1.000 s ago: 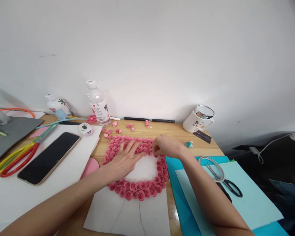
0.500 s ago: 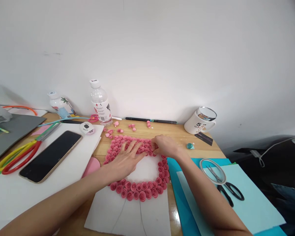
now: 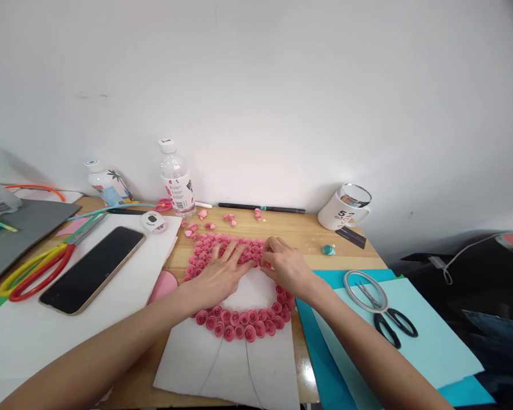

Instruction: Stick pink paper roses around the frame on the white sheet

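A ring of small pink paper roses (image 3: 239,327) is laid out on a white sheet (image 3: 231,370) in the middle of the wooden desk. My left hand (image 3: 220,273) lies flat on the upper part of the ring, fingers stretched out over the roses. My right hand (image 3: 282,265) is right beside it, fingers bent and pinched down on the roses at the ring's upper right; whether they hold one I cannot make out. Several loose pink roses (image 3: 228,218) lie behind the ring.
A phone (image 3: 92,270) and red-yellow scissors (image 3: 29,273) lie on white paper at left. Two bottles (image 3: 176,179) stand at the back by a black pen (image 3: 260,209). A white mug (image 3: 344,208) is at right; black scissors (image 3: 385,316) rest on blue paper (image 3: 410,341).
My right hand has drawn left and nearer, closing up against my left hand on the top of the ring. The view has shifted slightly.
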### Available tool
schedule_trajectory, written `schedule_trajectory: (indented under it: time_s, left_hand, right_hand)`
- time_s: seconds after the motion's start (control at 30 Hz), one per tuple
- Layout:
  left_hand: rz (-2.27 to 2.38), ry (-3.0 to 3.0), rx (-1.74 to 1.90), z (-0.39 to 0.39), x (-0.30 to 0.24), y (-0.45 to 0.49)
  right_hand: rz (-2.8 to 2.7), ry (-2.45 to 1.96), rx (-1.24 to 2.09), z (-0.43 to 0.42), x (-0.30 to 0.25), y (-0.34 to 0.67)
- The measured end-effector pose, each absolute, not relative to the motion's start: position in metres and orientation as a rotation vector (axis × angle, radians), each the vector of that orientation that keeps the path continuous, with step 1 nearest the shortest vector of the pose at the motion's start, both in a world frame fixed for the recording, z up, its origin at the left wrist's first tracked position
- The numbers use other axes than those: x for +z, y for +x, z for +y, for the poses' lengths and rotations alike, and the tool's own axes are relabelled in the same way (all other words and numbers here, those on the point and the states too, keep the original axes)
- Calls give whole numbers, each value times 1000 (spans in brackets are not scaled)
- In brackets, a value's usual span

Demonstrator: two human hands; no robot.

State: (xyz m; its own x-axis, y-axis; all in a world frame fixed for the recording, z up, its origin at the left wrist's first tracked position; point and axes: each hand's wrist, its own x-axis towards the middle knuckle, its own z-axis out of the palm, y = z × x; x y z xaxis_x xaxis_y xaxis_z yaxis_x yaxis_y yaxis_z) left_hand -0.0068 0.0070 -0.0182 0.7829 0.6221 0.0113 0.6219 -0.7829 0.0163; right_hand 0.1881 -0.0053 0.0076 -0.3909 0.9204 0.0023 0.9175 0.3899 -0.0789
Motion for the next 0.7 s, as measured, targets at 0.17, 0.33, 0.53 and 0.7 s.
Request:
schedule_trajectory:
  time_s: [0.17, 0.33, 0.53, 0.7]
  left_hand:
    - [1027, 2957, 57, 6, -18, -7]
    - [1007, 2981, 62, 7, -20, -8]
    - [1010, 2983, 88, 8, -29, -9]
    - [997, 2984, 76, 8, -29, -9]
  right_hand:
    - [-2497, -1772, 3, -10, -14, 184]
    - [-2472, -1757, -100, -11, -23, 182]
    - [-2444, -1666, -83, -10, -32, 190]
    - [-2353, -1576, 129, -8, -33, 199]
